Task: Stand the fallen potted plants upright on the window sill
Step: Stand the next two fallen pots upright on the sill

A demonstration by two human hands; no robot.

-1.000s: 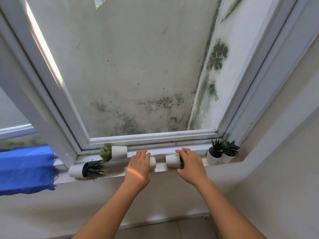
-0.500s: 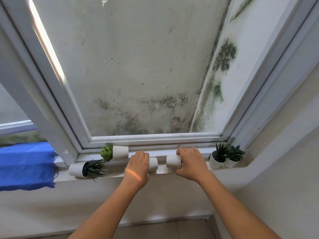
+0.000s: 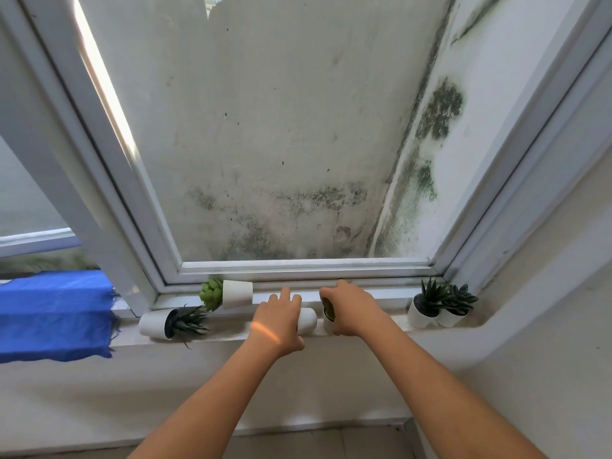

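Note:
Small white potted plants are spread along the window sill (image 3: 228, 337). My left hand (image 3: 278, 321) rests over a pot lying on its side (image 3: 307, 321), fingers around it. My right hand (image 3: 352, 309) grips another pot (image 3: 328, 313), tilted with its green plant facing left; most of it is hidden by my fingers. Further left, a pot with a light green succulent (image 3: 236, 294) lies on its side against the frame. A pot with a dark spiky plant (image 3: 159, 324) lies fallen at the sill's left. Two pots (image 3: 430, 313) stand upright at the right corner.
A blue cloth (image 3: 54, 314) hangs over the sill at the far left. The white window frame (image 3: 298, 268) runs just behind the pots. A wall corner (image 3: 496, 313) closes the sill's right end.
My right hand has turned its pot, so its green plant now faces left instead of being hidden on the right. My left hand stays on the other lying pot.

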